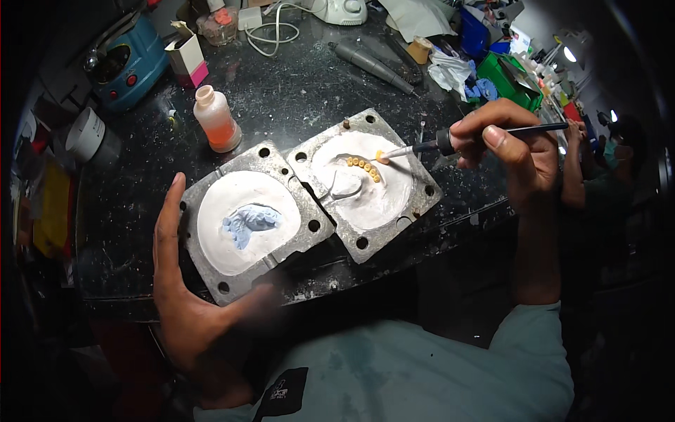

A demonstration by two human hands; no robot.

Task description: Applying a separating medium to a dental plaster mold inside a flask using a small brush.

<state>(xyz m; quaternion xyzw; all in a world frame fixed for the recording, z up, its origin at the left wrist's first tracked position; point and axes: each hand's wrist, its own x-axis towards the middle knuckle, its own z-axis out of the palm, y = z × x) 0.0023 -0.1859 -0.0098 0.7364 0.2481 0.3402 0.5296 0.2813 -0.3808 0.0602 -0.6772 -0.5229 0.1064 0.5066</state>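
My right hand (510, 148) is closed around a slim dark-handled brush (422, 147). The brush's pale tip meets a small orange-yellow spot on the white plaster of the right metal flask half (420, 204). A curved row of yellowish teeth (363, 167) is set in that plaster, beside a raised white mound. Left of it lies the other metal flask half (299, 241), filled with white plaster around a blue dental cast (251, 222). My left hand (190, 302) is spread around this half's near left corner; its thumb is blurred, and firm contact cannot be made out.
An uncapped bottle of orange-pink liquid (216, 123) stands behind the left half. Farther back are a blue machine (130, 67), a small box (185, 60), a grey handpiece (371, 67), a white cable (275, 39) and a green bin (510, 79). Another person (615, 165) is at far right.
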